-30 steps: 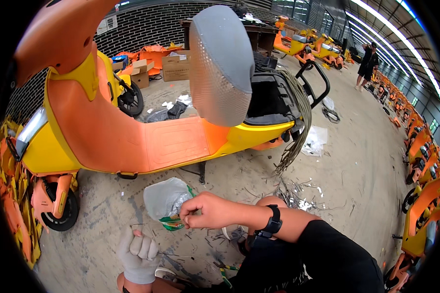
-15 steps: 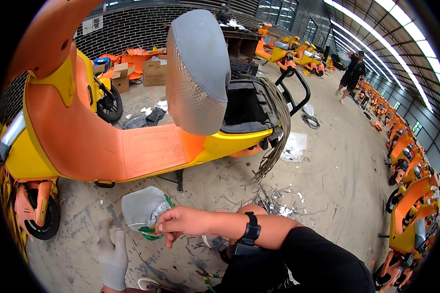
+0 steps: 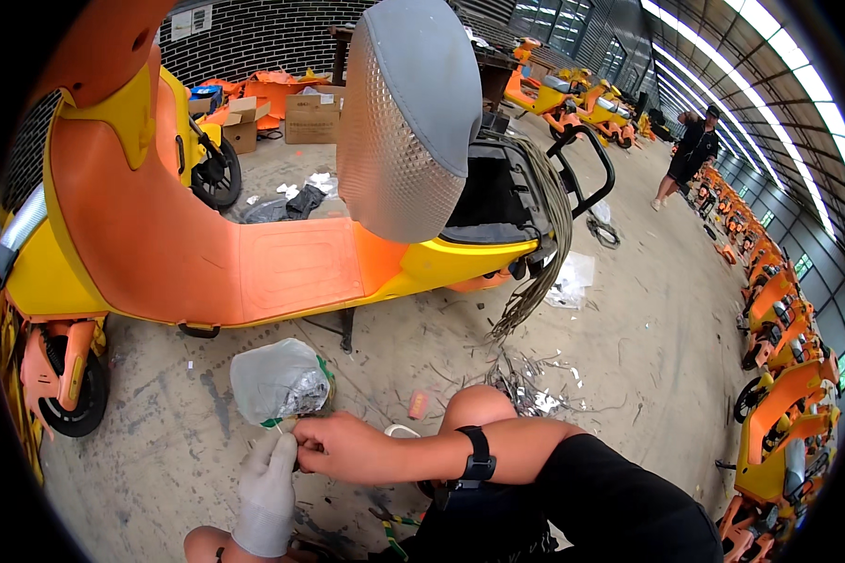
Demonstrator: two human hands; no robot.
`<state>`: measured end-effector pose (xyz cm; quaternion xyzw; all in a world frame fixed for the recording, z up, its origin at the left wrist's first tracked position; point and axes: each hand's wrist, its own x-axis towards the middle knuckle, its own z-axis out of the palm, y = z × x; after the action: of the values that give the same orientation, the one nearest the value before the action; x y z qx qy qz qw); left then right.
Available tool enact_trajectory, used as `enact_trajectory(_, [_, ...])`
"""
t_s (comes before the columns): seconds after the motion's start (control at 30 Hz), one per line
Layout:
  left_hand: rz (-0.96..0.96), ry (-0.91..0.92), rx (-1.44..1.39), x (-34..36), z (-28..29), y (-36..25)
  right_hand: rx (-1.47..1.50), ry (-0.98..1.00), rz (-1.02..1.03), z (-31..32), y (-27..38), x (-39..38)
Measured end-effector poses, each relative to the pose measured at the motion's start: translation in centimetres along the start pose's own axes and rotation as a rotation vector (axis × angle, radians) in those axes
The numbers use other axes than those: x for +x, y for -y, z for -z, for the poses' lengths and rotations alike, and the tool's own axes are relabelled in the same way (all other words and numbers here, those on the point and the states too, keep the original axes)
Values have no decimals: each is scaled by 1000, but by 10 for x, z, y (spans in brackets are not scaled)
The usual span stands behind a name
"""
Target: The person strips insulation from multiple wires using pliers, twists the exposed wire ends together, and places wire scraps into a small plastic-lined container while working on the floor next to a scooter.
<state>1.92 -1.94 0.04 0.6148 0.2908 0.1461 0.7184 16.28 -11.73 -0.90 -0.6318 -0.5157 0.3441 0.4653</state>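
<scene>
My left hand (image 3: 268, 493), in a pale grey work glove, is closed with its thumb and fingers pinched together. A thin whitish strand (image 3: 278, 428) juts up from its fingertips; whether it is wire or a tie I cannot tell. My bare right hand (image 3: 343, 448) is closed right beside it, its fingertips touching or nearly touching the glove. What the right fingers hold, if anything, is hidden. Just beyond both hands stands an open translucent plastic bag (image 3: 268, 380) with green edging and shiny silvery scraps inside. Pliers (image 3: 391, 530) with green-and-yellow handles lie by my legs.
An orange-and-yellow scooter (image 3: 291, 267) stands ahead, its grey seat (image 3: 413, 113) raised, a cable bundle (image 3: 549, 216) draped over its rear. Wire scraps (image 3: 526, 385) and a reddish packet (image 3: 418, 404) lie on the floor. A person (image 3: 693, 155) walks far right, near rows of scooters (image 3: 779, 394).
My left hand has come up and right to meet my right hand, which has moved slightly down. The reddish packet has come into sight. My view has shifted a little; the distant person has moved.
</scene>
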Motion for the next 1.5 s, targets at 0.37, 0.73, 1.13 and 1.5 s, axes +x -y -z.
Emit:
enact_trajectory(0.37, [-94,-123,-1,-5,6,-18,-106,-57,-154,19,1,14])
enact_trajectory(0.73, [102,113,72,-10,-2,-3,1292,68,-254,26,-9,22])
enact_trajectory(1.13, [-234,243,456,6,5,29,1186,-155,-278,32,16,9])
enact_trajectory(1.5, [-56,329,486,-13,15,-4,1294,-163,-344,64,19,5])
